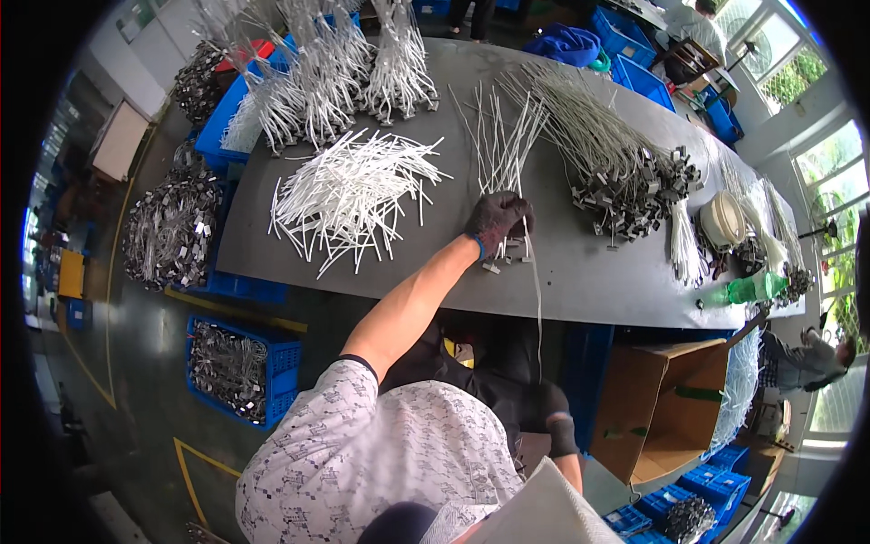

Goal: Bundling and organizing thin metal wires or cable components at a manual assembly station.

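Dark-gloved left hand (pixel 497 220) was closed around a few thin white wires (pixel 504 145) on the grey table (pixel 589 272), one strand trailing down toward the right hand (pixel 551 410). Right hand sat low near the body, grip not discernible; a loose pile of white tubes (pixel 349 195) lay just left of the left hand

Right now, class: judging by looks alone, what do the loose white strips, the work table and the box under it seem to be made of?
White strips: probably plastic tubing or coated wire; smooth, uniform white and thin.
Work table: dark grey top with a matte, even surface, perhaps laminate or a rubber mat; the picture leaves it open.
Box: corrugated cardboard, plain brown with open folded flaps.
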Demonstrator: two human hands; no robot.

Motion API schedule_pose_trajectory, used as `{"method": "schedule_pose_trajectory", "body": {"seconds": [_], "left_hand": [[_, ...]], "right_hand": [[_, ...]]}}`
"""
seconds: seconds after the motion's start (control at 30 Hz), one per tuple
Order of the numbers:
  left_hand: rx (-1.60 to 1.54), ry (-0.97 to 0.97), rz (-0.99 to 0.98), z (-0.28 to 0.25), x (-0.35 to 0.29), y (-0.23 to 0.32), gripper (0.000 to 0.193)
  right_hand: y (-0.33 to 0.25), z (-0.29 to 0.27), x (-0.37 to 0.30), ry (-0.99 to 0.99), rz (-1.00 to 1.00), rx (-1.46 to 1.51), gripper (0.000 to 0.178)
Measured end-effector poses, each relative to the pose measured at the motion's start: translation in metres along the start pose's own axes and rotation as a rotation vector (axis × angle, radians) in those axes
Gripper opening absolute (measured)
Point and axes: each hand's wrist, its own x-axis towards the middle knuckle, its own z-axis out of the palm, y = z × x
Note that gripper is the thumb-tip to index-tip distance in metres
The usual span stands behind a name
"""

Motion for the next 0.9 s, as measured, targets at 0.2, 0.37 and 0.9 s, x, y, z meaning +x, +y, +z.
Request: {"method": "schedule_pose_trajectory", "body": {"seconds": [0.2,0.37,0.9], "left_hand": [[-0.071,-0.208,-0.066,0.061,-0.043,-0.041,0.019],[-0.187,-0.237,-0.056,0.066,-0.083,-0.032,0.023],[0.498,-0.203,-0.022,-0.027,-0.015,-0.052,0.020]], "right_hand": [[-0.093,-0.098,0.083,0.953,-0.228,0.256,0.034],[-0.114,-0.119,0.119,1.072,-0.305,0.455,0.041],[-0.045,-0.183,0.212,0.997,0.335,0.251,0.057]]}}
